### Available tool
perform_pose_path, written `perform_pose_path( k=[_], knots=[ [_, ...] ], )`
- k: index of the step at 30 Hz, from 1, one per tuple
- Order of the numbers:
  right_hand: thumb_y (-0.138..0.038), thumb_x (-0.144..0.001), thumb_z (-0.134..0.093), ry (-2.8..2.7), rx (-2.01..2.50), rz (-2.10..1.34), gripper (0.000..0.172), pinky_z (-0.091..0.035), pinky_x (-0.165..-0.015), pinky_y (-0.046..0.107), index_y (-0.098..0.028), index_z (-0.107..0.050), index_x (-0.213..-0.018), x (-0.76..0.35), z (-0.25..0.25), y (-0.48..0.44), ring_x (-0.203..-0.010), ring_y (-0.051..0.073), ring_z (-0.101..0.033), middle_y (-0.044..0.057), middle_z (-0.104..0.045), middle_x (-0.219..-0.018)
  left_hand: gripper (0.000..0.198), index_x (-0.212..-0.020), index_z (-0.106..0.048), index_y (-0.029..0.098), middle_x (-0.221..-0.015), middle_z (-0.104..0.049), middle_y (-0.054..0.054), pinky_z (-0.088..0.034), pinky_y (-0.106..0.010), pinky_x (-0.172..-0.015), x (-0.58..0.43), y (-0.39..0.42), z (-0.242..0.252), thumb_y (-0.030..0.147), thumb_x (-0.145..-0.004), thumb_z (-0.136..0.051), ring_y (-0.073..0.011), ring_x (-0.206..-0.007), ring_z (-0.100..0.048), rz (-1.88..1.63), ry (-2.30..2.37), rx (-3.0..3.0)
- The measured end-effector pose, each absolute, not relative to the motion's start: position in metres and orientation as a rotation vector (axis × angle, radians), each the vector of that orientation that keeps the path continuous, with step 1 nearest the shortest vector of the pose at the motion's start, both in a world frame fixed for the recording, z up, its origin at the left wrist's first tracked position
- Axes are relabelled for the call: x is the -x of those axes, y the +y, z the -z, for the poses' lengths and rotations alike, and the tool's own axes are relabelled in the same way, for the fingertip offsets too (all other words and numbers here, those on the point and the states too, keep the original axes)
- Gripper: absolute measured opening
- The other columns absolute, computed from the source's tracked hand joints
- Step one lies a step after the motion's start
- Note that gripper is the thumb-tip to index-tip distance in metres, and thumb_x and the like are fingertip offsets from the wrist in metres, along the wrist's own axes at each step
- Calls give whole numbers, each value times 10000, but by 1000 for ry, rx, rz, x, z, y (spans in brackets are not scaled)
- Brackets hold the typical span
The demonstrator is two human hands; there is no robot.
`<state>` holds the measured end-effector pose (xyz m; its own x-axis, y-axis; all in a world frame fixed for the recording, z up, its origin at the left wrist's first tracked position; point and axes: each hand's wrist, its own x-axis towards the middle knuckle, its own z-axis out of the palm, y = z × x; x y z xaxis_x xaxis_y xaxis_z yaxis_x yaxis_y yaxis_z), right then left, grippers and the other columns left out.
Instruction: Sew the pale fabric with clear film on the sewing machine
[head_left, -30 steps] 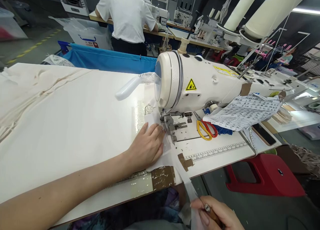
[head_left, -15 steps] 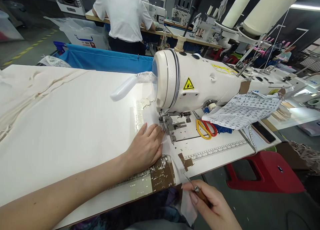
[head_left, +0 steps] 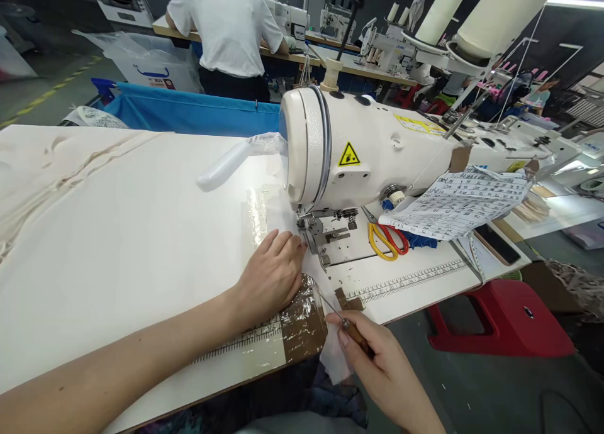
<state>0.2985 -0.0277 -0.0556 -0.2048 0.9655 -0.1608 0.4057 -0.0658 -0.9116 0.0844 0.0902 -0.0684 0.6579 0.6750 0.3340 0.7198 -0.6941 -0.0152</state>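
My left hand (head_left: 272, 267) lies on a strip of thin white fabric (head_left: 283, 212), its fingers stretched out beside the presser foot (head_left: 311, 229) of a white sewing machine (head_left: 368, 151). My right hand (head_left: 375, 352) grips the wooden handle of an awl (head_left: 357, 338) at the table's front edge. The awl's thin metal shaft points up and left over the fabric strip, its tip close to my left hand. The strip's near end hangs over the edge by my right fingers. Brown tape (head_left: 302, 327) covers the table edge below my left hand.
Scissors with yellow and red handles (head_left: 384, 240) lie right of the presser foot, near a handwritten sheet (head_left: 457, 201) and a phone (head_left: 496, 243). Cream fabric (head_left: 70, 170) spreads at left. A red stool (head_left: 514, 321) stands at right. A person in a white shirt (head_left: 231, 28) sits beyond.
My right hand has moved up and left with the awl, bringing its tip nearer my left hand. The strip's hanging end has shifted upward. My left hand stays by the presser foot.
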Motion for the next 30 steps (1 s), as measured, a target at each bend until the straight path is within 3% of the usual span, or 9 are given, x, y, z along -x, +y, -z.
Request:
perform_pose_path(
  k=[3,7,14,30],
  knots=[
    [-465,-1037,-496,-1428,1488,-1414,361,-551,-598,270,-217,-643,-1254,-290,60,-27,-638,163,-588,9,-589,-813,363,-1221,-634,52,-1040,-624,-165,-467,-428,-849,-84,93,65,124,-930,-428,-300,-964,-529,343,-1174,2708],
    [-601,-932,-639,-955,1352,-1654,516,-574,-573,301,-188,-601,-1238,-275,71,-37,-625,209,-695,14,-651,-772,421,-1218,-627,40,-1051,-615,-167,-454,-392,-805,-84,94,61,6,-866,-398,-293,-972,-519,278,-1162,2675],
    [-598,-824,-792,-552,1229,-1833,671,-513,-562,250,-128,-540,-1231,-250,70,-56,-631,227,-756,33,-718,-734,377,-1233,-625,9,-1092,-634,-182,-451,-408,-823,-81,93,64,148,-940,-431,-312,-1030,-525,372,-1105,2648],
    [-492,-816,-833,-432,993,-1884,566,-538,-523,243,-102,-588,-1146,-242,67,-32,-593,216,-750,37,-730,-709,409,-1262,-615,10,-1199,-626,-179,-469,-423,-875,-75,107,71,190,-962,-404,-312,-1126,-532,428,-1130,2672]
  ],
)
